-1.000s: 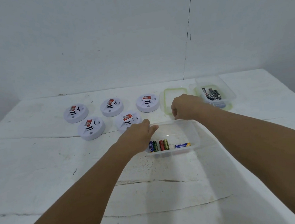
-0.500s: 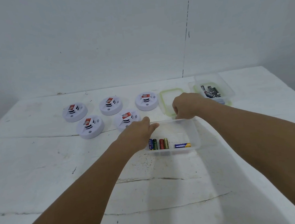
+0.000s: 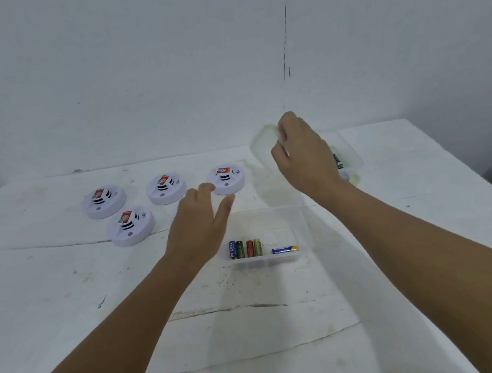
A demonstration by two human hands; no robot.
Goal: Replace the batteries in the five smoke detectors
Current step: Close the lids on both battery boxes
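Observation:
Four white round smoke detectors show on the white table, at the far left (image 3: 104,201), the front left (image 3: 130,229), the middle (image 3: 166,189) and the right (image 3: 226,178). My left hand (image 3: 198,228) covers the spot right of the front one. That hand hovers open beside a clear container (image 3: 301,229) holding several coloured batteries (image 3: 245,248). My right hand (image 3: 304,155) pinches a translucent green-rimmed lid (image 3: 266,155), held tilted in the air behind the container and blurred.
A second clear container (image 3: 351,160) with dark batteries stands at the back right, partly behind my right wrist. The table's right edge runs close beside it. A white wall rises directly behind the table.
My right hand has lifted the green-rimmed lid off the table into the air. My left hand has come off the container's rim and spread its fingers.

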